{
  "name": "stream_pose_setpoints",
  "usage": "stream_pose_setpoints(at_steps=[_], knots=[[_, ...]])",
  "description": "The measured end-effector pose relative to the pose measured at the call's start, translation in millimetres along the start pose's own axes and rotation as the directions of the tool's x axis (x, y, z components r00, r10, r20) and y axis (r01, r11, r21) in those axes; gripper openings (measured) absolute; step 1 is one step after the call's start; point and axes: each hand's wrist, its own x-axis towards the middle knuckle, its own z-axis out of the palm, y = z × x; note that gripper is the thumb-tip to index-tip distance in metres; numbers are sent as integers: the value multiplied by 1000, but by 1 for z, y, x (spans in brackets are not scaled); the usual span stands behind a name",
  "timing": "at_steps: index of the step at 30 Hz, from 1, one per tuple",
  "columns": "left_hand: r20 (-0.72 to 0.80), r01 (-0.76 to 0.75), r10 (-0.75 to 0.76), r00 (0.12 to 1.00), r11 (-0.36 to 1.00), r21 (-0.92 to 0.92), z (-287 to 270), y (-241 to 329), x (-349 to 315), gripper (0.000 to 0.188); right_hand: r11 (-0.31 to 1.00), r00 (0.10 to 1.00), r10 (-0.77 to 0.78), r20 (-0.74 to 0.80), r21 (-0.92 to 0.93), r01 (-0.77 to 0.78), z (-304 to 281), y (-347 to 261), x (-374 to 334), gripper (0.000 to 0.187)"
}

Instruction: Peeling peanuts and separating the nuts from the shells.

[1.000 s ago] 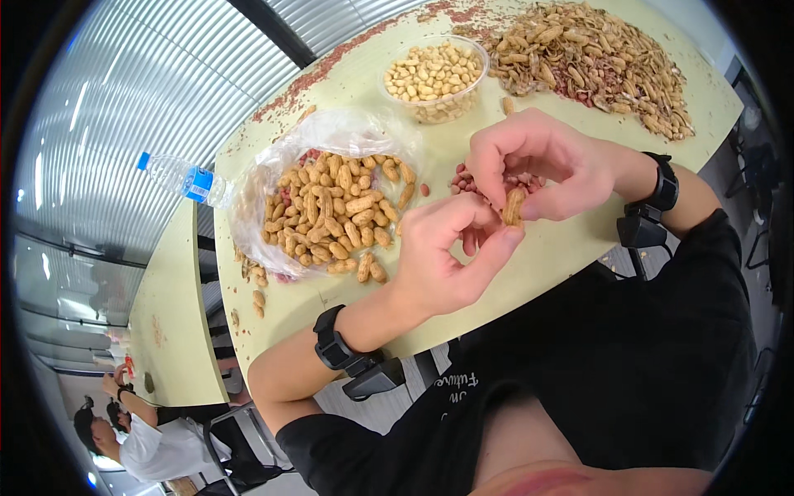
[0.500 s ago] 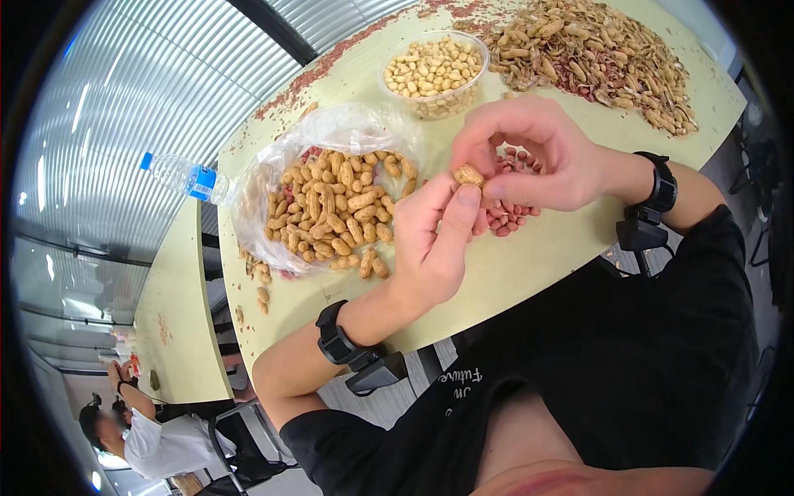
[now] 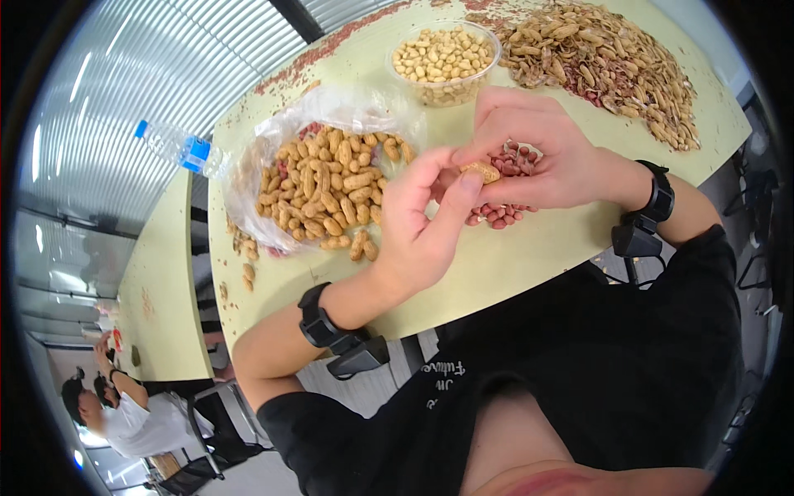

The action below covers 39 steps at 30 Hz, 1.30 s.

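Observation:
Between my two hands is a peanut in its shell, pinched at the fingertips above the table. My left hand grips it with the thumb on top. From the other side my right hand closes its thumb and fingers on the same peanut. Below and behind the right hand lies a small heap of red-skinned peanut kernels, partly hidden by my fingers. To the left of my hands an opened clear plastic bag holds many unshelled peanuts.
A round clear tub of pale skinned kernels stands beyond my hands. A large pile of empty shells covers the far right of the table. A water bottle is past the bag. Another person sits at a second table, lower left.
My fingers have shifted around the peanut, and the right thumb and fingers have come closer to the left hand. The view has moved slightly.

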Motion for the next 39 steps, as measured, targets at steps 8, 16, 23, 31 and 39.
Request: stream_pose_setpoints(at_steps=[8, 16, 23, 31, 39], knots=[[-75, 1, -13, 997, 986, -165, 2, -16, 4, 9, 971, 985, 171, 11, 168, -171, 10, -7, -6, 32], [-30, 108, -115, 993, 981, -163, -1, -13, 6, 11, 994, 990, 106, 90, 20, -108, 4, -2, -6, 29], [-102, 79, -95, 990, 985, -150, -1, -15, 9, 16, 988, 989, 148, -16, -35, -148, 5, 4, -2, 36], [21, -153, 155, 988, 929, 337, -9, -7, 8, 19, 489, 598, 662, 452, 343, -802, -1, -26, 9, 59], [71, -392, 407, 911, 798, 457, -5, -5, 9, 19, 989, 984, 145, 103, 9, -146, 8, -10, -4, 34]])
